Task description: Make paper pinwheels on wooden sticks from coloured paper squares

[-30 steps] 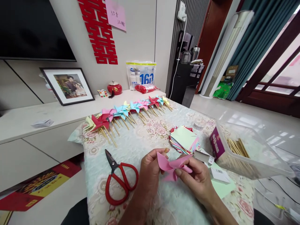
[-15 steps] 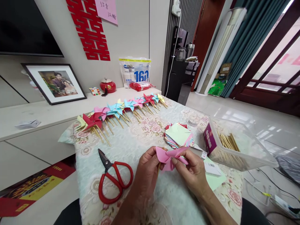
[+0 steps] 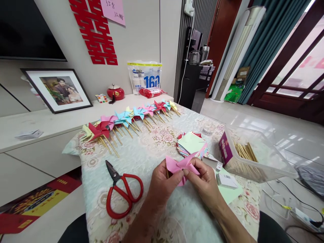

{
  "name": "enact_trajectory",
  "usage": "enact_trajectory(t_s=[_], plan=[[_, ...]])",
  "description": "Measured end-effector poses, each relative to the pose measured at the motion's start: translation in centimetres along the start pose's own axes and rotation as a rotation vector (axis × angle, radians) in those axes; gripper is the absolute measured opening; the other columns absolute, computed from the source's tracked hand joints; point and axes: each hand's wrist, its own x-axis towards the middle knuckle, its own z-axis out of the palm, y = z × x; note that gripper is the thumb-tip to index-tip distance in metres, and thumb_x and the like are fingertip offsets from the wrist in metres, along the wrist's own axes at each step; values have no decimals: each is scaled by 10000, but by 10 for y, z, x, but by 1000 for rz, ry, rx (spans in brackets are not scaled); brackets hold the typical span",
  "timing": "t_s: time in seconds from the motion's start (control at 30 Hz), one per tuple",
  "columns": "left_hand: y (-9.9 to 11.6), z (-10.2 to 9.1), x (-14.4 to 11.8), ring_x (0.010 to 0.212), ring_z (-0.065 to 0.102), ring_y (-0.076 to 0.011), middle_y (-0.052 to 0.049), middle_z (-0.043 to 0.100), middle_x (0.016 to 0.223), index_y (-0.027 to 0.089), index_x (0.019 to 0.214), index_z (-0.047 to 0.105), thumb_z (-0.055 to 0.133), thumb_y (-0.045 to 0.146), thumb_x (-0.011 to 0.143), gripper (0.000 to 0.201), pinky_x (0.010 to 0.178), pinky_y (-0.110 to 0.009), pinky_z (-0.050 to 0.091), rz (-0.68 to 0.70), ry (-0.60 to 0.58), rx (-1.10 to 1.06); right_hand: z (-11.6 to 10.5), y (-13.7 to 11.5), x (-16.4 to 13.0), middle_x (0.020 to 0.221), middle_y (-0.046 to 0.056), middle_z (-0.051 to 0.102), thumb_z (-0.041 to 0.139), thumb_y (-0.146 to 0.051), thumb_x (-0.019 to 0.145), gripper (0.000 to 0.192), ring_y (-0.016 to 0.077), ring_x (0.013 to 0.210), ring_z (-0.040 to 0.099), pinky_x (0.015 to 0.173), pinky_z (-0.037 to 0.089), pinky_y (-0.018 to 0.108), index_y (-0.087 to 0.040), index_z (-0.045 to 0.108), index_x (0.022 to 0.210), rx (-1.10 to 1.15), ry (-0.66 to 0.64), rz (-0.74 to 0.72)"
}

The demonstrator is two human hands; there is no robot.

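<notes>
head view: pink pinwheel (image 3: 186,164) between left hand (image 3: 163,181) and right hand (image 3: 204,179), both curled closed, pinching it.

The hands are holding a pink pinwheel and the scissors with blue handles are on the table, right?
Not quite: the head view shows red handles on the scissors, not blue. The rest is right: left hand and right hand hold the pink pinwheel, and the scissors are on the table.

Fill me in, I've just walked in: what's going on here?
The person's left hand and right hand both hold a pink paper pinwheel near its centre. Beyond it lie a row of multicoloured paper pinwheels and a stack of coloured paper squares; red-handled metal scissors lie untouched to the left.
</notes>
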Motion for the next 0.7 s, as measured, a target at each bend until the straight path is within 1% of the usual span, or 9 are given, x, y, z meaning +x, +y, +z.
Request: enact_trajectory(t_s=[0.13, 0.23, 0.33, 0.43, 0.5, 0.57, 0.63, 0.67, 0.7], plan=[[1, 1, 1, 682, 608, -168, -14, 684, 701, 158, 783, 694, 827, 260, 590, 256, 626, -252, 465, 5, 70, 58, 0, -3, -1, 787, 26, 652, 647, -400, 883, 230, 173, 715, 542, 636, 390, 270, -199, 743, 943, 59, -82, 21], [2, 1, 0, 674, 614, -169, -10, 682, 681, 160, 781, 700, 820, 273, 613, 235, 623, -251, 464, -13, 81, 62, 0, -1, 0, 800, 36, 672, 673, -437, 870, 264, 179, 729, 564, 646, 403, 273, -195, 753, 941, 105, -84, 49], [3, 0, -2, 665, 600, -156, -5, 667, 669, 151, 792, 694, 824, 277, 627, 245, 639, -250, 462, -32, 47, 50, -1, 4, 2, 749, 24, 662, 726, -448, 833, 272, 167, 695, 556, 645, 402, 271, -181, 750, 880, 130, -88, 83], [4, -4, -2, 675, 587, -151, -19, 667, 725, 140, 848, 673, 820, 304, 634, 307, 651, -256, 461, -50, -36, -16, -2, 9, 3, 718, 10, 646, 759, -435, 814, 264, 148, 665, 535, 633, 396, 261, -174, 743, 846, 180, -70, 118], [6, -6, -1, 671, 569, -139, -31, 667, 794, 141, 945, 655, 772, 368, 692, 359, 627, -247, 442, -61, -62, -82, -4, 10, 3, 714, 4, 648, 789, -418, 788, 250, 142, 656, 536, 637, 411, 258, -180, 747, 854, 292, -16, 135], [8, -8, 0, 650, 548, -124, -45, 670, 899, 159, 1073, 614, 683, 446, 771, 423, 580, -238, 409, -93, -48, -145, -7, 10, 3, 706, 5, 658, 815, -404, 756, 248, 143, 647, 548, 641, 433, 261, -188, 753, 862, 462, 2, 154], [9, -8, 1, 618, 530, -112, -51, 667, 978, 187, 1136, 565, 616, 486, 818, 439, 541, -233, 373, -128, -10, -170, -11, 9, 2, 685, 5, 658, 829, -389, 736, 239, 142, 633, 554, 629, 441, 257, -194, 755, 852, 610, -34, 181], [9, -8, 2, 609, 523, -108, -47, 664, 989, 201, 1132, 552, 604, 490, 831, 421, 534, -230, 360, -133, 9, -164, -13, 8, 1, 676, 3, 652, 832, -383, 732, 228, 138, 625, 551, 616, 437, 251, -197, 752, 836, 651, -65, 189], [9, -8, 2, 596, 509, -102, -37, 659, 955, 206, 1102, 553, 601, 493, 842, 390, 530, -225, 349, -125, 25, -148, -15, 7, 1, 672, -1, 644, 832, -375, 732, 214, 134, 620, 546, 603, 430, 244, -200, 748, 819, 662, -99, 183]])
